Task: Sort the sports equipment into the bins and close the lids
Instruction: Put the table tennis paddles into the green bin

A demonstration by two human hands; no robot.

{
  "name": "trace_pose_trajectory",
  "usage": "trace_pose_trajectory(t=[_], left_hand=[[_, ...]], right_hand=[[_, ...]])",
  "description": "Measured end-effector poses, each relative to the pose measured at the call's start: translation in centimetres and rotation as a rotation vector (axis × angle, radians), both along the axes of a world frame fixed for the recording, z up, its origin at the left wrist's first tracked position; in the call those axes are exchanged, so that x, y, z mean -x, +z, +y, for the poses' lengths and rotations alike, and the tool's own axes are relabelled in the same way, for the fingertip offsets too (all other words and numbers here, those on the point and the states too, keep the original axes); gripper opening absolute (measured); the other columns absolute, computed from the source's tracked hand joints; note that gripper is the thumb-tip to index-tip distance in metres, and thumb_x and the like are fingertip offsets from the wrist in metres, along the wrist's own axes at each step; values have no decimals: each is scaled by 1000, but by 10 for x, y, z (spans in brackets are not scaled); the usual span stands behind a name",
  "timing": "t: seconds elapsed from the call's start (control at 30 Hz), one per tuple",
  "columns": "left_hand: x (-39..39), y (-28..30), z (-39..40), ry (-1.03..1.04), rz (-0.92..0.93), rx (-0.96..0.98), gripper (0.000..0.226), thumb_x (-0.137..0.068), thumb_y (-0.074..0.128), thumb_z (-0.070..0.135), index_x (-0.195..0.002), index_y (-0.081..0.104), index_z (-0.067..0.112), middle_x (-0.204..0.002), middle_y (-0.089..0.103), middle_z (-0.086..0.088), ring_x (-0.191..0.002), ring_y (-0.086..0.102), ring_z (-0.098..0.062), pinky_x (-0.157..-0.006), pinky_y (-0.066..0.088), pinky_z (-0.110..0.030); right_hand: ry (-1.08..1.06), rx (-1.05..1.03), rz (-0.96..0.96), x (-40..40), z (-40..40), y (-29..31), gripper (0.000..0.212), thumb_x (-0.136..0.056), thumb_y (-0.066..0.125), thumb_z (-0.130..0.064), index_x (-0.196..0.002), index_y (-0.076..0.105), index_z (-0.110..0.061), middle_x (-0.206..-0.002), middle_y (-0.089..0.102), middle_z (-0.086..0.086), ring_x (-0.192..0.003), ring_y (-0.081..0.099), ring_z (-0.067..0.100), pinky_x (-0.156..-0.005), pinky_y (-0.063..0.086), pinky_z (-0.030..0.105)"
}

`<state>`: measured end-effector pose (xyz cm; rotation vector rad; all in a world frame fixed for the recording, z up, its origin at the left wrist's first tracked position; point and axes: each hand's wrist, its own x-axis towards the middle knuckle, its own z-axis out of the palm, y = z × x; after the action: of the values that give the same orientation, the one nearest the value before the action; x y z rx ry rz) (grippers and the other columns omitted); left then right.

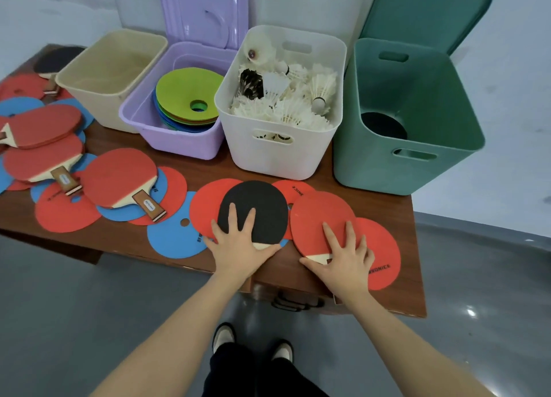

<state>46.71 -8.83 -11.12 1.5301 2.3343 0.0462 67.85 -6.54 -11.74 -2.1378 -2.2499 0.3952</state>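
Observation:
My left hand (238,243) lies with spread fingers on a black-faced table tennis paddle (259,205) near the table's front edge. My right hand (346,252) lies the same way on a red-faced paddle (319,217) beside it. Both handles are hidden under my palms. Flat red and blue discs (176,241) lie under and around these paddles. More red paddles (116,177) are piled on discs at the left. Four open bins stand behind: beige (86,88), purple (182,144) with coloured discs, white (283,158) with shuttlecocks, green (396,173) with a dark paddle inside.
The purple lid (205,12) and the green lid (423,12) stand upright behind their bins against the wall. The brown table (128,241) has a drawer handle (295,302) at its front. My feet stand on the grey floor below.

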Motion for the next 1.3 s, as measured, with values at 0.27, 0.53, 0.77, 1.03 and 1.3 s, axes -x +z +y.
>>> trace_pose_trajectory(t=[0.27,0.53,0.77,1.03,1.3], left_hand=[[13,4,-2,-80,160,-165,97,-57,28,88,-136,44,35,-148,35,3,-116,41,-43,-90,31,-50],[33,37,-22,-124,141,-411,89,-57,41,83,-118,64,23,-131,56,-2,-102,54,-44,-80,41,-48],[59,101,-9,-124,129,-650,85,-61,45,81,-123,60,25,-136,51,0,-117,45,-43,-88,38,-49],[58,157,50,-167,61,-810,83,-57,49,78,-118,64,24,-132,55,0,-114,47,-47,-86,42,-51],[40,202,141,-245,59,-884,89,-56,43,83,-120,63,24,-134,53,0,-111,48,-44,-88,40,-50]], right_hand=[[31,-76,75,-2,-2,8,82,-66,58,-76,-138,38,-43,-154,21,3,-134,20,46,-105,18,54],[128,-244,158,-2,-7,40,83,-61,44,-83,-133,46,-41,-149,33,6,-129,30,48,-100,27,59],[125,-486,299,23,6,97,79,-61,55,-79,-130,50,-41,-148,35,5,-130,32,42,-98,29,54],[92,-632,360,51,53,162,79,-61,55,-75,-130,51,-37,-147,35,7,-132,28,44,-98,32,57],[5,-780,325,7,148,213,79,-59,71,-66,-128,56,-30,-144,39,12,-124,34,48,-95,39,57]])
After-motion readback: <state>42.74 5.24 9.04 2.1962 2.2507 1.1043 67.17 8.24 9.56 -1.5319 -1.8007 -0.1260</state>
